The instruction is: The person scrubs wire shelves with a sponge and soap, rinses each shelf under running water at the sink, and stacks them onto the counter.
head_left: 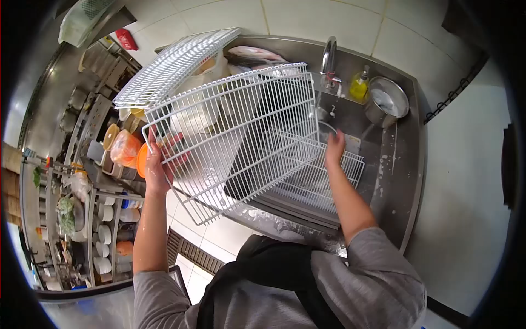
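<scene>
My left hand (158,167) is wrapped round the left edge of a white wire shelf rack (235,142), which is held up at a tilt over the sink's left side. To the right of that rack is my right hand (335,148), raised above the basin; its fingers are blurred, and whether they touch anything I cannot tell. Beneath it, a second white wire rack (350,164) lies in the sink (386,181). Another white rack (175,68) leans at the back left, behind the held one. A dark flat panel (241,172) shows through the wires.
A chrome faucet (329,57) rises at the back of the sink. Beside it are a bottle of yellow liquid (360,83) and a metal pot (387,101). Fish (255,54) lie behind the racks. Shelves with stacked white bowls (103,233) stand at left.
</scene>
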Available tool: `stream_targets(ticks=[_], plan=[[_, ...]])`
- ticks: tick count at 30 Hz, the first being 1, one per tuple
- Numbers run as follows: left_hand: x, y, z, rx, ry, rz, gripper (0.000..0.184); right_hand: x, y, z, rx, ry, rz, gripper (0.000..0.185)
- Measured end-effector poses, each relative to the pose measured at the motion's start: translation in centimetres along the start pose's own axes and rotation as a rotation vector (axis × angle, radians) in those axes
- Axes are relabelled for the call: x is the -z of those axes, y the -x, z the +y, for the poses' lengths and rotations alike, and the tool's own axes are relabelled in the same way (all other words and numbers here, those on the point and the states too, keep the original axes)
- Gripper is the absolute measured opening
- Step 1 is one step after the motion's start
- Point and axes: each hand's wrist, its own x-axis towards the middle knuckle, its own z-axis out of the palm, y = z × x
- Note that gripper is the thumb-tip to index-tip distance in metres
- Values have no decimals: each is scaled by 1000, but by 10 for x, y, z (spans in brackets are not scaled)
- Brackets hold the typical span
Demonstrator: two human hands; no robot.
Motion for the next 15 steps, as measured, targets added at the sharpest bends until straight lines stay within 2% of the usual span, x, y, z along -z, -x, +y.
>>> stream_targets(ticks=[2,3,5,7,9,10,15], plan=[[-11,12,18,-36,-68,16,65,-15,-36,-79,85,-214,-307,19],[-12,16,23,-51,-87,4,62,-17,-52,-131,-210,-493,-594,15],[-16,19,33,-44,-157,13,55,-51,-105,-134,-336,-796,-1072,16],[-25,19,40,-43,-236,42,53,-59,-123,-168,-627,-564,-905,18],[-31,17,42,-4,-267,76,51,-64,-128,-187,-598,-416,-1084,20],[-33,14,41,9,-247,78,50,-53,-123,-208,-568,-550,-1362,24],[-47,7,30,43,-182,75,49,-53,-126,-206,-574,-576,-1397,27]])
